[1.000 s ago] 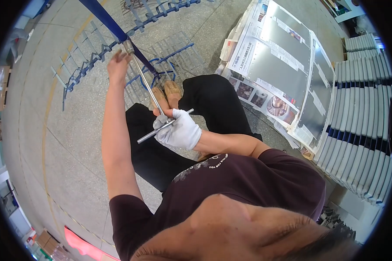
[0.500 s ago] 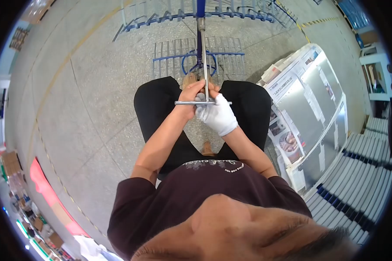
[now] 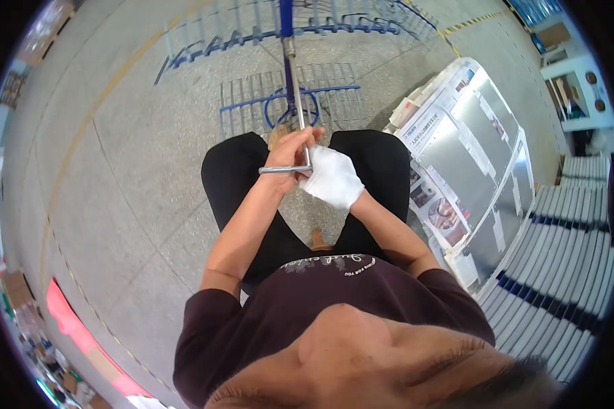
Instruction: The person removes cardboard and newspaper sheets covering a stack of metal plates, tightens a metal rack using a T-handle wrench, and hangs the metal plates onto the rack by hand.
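Observation:
A long metal T-handle wrench (image 3: 302, 102) points away from me, its far end at a blue upright post (image 3: 286, 19). My bare left hand (image 3: 288, 155) is closed around the near part of its shaft, with the crossbar lying across the wrist. In a white glove, my right hand (image 3: 334, 177) is closed over the other side of the crossbar, hiding that end. Both hands are close together between my knees. Whether the wrench's tip sits on a fastener, I cannot tell.
Beyond the hands stands a blue rack with a row of hooks (image 3: 252, 33) and a lower wire grid (image 3: 334, 88). To the right are a metal panel covered in newspaper (image 3: 467, 129) and stacked grey slats (image 3: 559, 266). A pink strip (image 3: 82, 327) lies at left.
The crossbar has turned and now shows mainly on the left, with my right hand covering its right end. The view has shifted slightly.

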Motion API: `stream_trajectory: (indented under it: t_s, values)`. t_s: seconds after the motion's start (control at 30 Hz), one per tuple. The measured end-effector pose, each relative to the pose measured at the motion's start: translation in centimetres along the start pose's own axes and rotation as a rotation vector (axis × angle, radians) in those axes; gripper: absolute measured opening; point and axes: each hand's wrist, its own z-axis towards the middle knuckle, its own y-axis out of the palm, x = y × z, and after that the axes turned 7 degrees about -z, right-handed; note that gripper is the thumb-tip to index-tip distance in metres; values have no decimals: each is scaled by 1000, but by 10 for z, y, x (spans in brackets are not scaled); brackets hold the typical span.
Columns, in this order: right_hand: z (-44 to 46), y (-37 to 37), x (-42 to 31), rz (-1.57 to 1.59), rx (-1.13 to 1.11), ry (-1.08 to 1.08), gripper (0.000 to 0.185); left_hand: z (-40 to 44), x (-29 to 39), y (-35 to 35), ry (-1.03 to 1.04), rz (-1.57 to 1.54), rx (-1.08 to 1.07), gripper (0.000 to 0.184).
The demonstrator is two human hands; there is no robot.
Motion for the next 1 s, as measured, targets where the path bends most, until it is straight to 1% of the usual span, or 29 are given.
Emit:
stream_trajectory:
  t_s: [0.07,0.1,0.2,0.23,0.33,0.4,0.43,0.53,0.57,0.6,0.67,0.7,0.73,0.77,0.83,0.87,0.9,0.93,1.0]
  values:
    - [7,11,9,40,39,-37,23,0,17,12,-16,-2,37,25]
    - [9,13,12,62,51,-57,23,7,14,6,28,-63,-25,28]
    - [16,2,20,212,-64,14,23,6,20,9,-11,-230,-30,33]
    - [17,3,23,203,-29,-8,25,5,21,10,-24,-243,-17,36]
    - [18,15,34,182,84,-39,28,9,16,7,-11,-331,-31,36]
    - [19,36,41,202,177,-20,28,6,16,17,21,-302,39,35]
    - [19,45,45,250,250,-56,26,6,16,19,32,-303,59,35]
    - [24,69,51,398,259,-57,23,7,11,13,62,-261,79,38]
    - [23,69,47,635,190,-10,20,8,12,14,84,-221,88,39]
    - [26,72,51,623,144,-64,19,8,13,15,106,-181,94,41]
    - [32,81,60,591,50,-176,17,4,17,33,144,-124,195,45]
    - [34,86,65,573,-114,-155,16,2,21,44,161,-121,228,46]
    - [37,90,68,639,-146,-198,16,1,23,48,180,-119,261,47]
    - [40,92,70,702,-180,-241,15,1,24,45,123,-135,248,49]
    - [41,85,72,735,-265,-310,14,4,23,35,104,-122,140,48]
    - [43,85,74,704,-286,-347,16,5,22,33,88,-116,88,48]
    - [44,86,75,676,-306,-383,18,5,18,35,99,-87,199,47]
    - [47,88,77,644,-323,-426,21,5,17,37,101,-62,211,47]
    - [50,109,77,734,-186,-452,21,7,17,37,111,-10,234,45]
